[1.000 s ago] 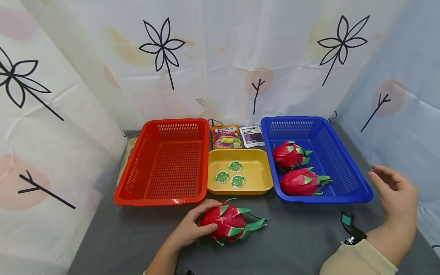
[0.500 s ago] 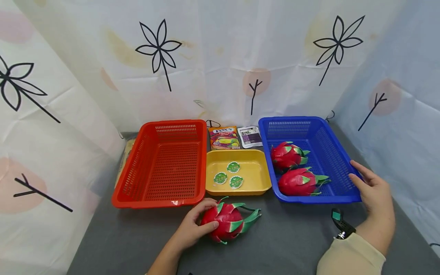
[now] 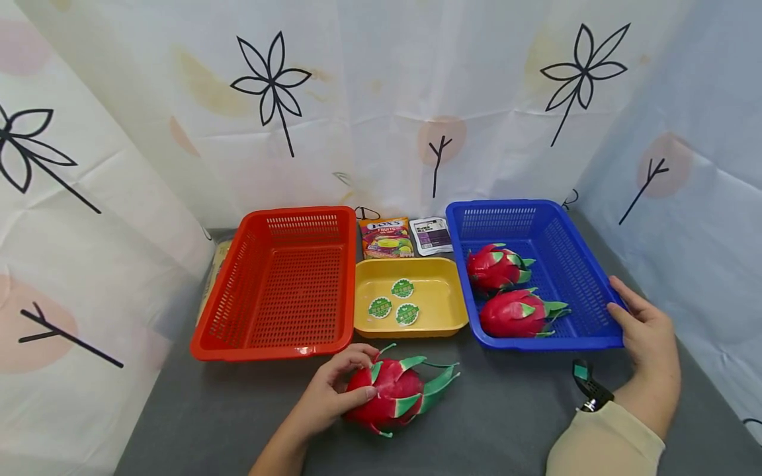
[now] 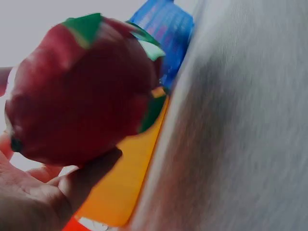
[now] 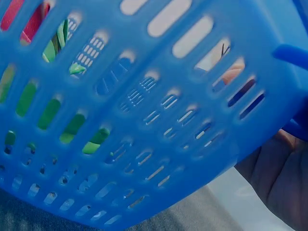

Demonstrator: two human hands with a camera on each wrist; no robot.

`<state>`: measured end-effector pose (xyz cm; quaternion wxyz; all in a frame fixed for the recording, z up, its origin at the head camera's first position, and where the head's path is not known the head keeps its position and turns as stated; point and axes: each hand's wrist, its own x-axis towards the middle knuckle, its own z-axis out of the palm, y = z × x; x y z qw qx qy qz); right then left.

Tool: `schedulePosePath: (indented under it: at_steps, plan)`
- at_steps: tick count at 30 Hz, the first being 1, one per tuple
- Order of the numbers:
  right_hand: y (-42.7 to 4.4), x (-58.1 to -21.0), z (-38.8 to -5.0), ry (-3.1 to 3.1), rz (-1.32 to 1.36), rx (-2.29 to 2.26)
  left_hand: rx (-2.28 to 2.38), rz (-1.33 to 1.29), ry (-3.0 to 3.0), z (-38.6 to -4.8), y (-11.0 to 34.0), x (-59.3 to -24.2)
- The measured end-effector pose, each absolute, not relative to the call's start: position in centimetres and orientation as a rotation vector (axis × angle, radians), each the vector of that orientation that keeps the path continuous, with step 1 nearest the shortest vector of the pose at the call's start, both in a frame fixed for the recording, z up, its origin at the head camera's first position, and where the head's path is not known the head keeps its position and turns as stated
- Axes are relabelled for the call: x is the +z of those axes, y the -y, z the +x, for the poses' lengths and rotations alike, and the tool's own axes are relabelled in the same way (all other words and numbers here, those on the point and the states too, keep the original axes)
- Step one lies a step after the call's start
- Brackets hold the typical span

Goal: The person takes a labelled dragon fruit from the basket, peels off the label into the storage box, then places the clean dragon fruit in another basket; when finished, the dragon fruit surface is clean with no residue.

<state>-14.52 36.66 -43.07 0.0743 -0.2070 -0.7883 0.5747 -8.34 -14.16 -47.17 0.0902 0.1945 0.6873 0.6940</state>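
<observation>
My left hand [image 3: 333, 389] grips a red dragon fruit [image 3: 393, 393] from its left side, thumb towards me, green leaf tips pointing right. In the left wrist view the dragon fruit [image 4: 79, 96] fills much of the frame and casts a shadow on the grey table. At the front right corner of the blue basket [image 3: 553, 344], my right hand [image 3: 651, 340] holds the rim between thumb and fingers. Inside that basket lie two more dragon fruits, a rear one [image 3: 495, 268] and a front one [image 3: 513, 315]. The right wrist view shows the slotted basket wall [image 5: 159, 110] close up.
A red basket [image 3: 274, 352] stands at left. Between the baskets sits a yellow tray [image 3: 417, 332] with three green-and-white stickers [image 3: 402, 288]. Behind it lie an orange Fox's packet [image 3: 386, 238] and a white-and-purple packet [image 3: 431, 236]. A printed curtain [image 3: 369, 86] hangs behind.
My right hand has moved left and taken hold of the blue basket's rim. My left hand keeps its grip on the dragon fruit, which has turned slightly. The whole view shifts a little.
</observation>
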Motion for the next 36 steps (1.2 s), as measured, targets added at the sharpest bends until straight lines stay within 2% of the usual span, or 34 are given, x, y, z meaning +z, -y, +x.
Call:
schedulePosePath:
  at_steps: [10,22,27,36]
  plan:
    - [-37.1,-43.7,-14.4,2.186,-0.573,1.903,2.118,0.826,-1.722,-8.0,11.5,-44.1]
    - [-37.7,-43.6,-14.4,2.143,-0.489,1.979,2.099,0.966,-1.399,-10.8,5.9,-39.2]
    - [-37.9,-43.4,-14.2,2.151,-0.438,1.964,2.157,0.899,-1.349,-12.5,2.4,-37.8]
    - [-37.4,-43.6,-14.6,2.157,-0.576,1.947,2.289,0.574,-1.426,-16.1,-2.0,-36.0]
